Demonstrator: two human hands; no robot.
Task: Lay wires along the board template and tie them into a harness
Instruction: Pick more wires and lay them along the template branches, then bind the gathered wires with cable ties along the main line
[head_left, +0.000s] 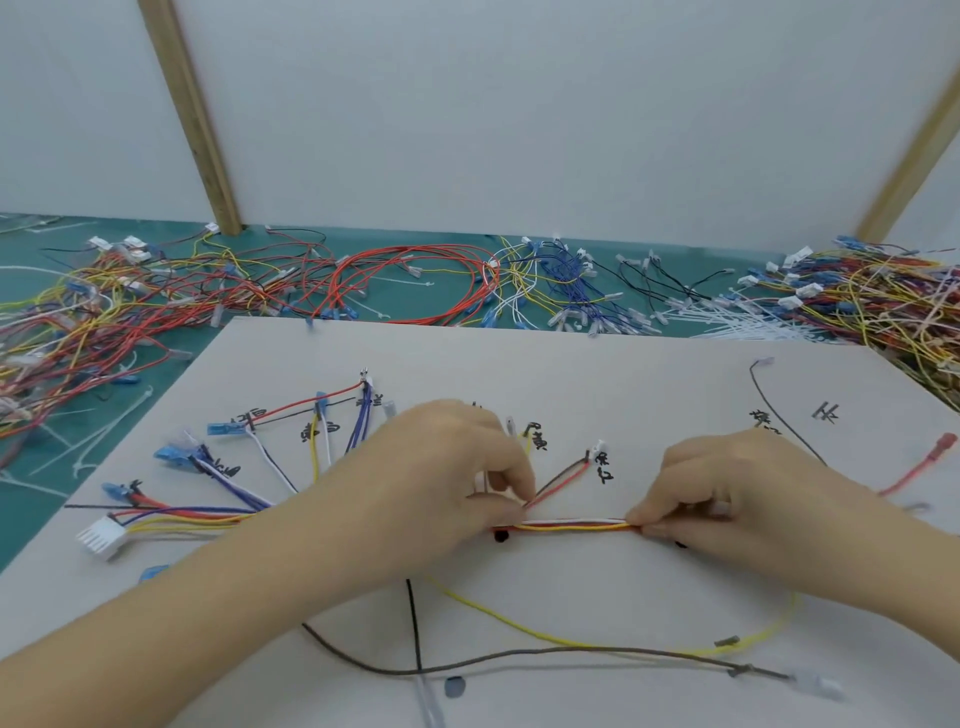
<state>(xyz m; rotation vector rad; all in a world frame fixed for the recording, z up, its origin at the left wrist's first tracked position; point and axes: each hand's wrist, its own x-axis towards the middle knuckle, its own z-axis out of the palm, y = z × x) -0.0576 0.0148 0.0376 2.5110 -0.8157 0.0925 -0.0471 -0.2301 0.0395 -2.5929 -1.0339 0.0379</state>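
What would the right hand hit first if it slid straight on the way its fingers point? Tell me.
The right hand points left along the wire bundle it pinches. It would likely meet the left hand first, at the bundle's other end.

bright, even overhead light; soft, faint shadows under the forearms at 6 o'clock; wide-angle bowing toward the edges; mild blur throughout, no glare.

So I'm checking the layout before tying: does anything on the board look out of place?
Mostly tidy: both hands, left and right, pinch the bundle straight along the board. But a yellow wire and a dark wire loop loose at the near edge, outside the bundle.
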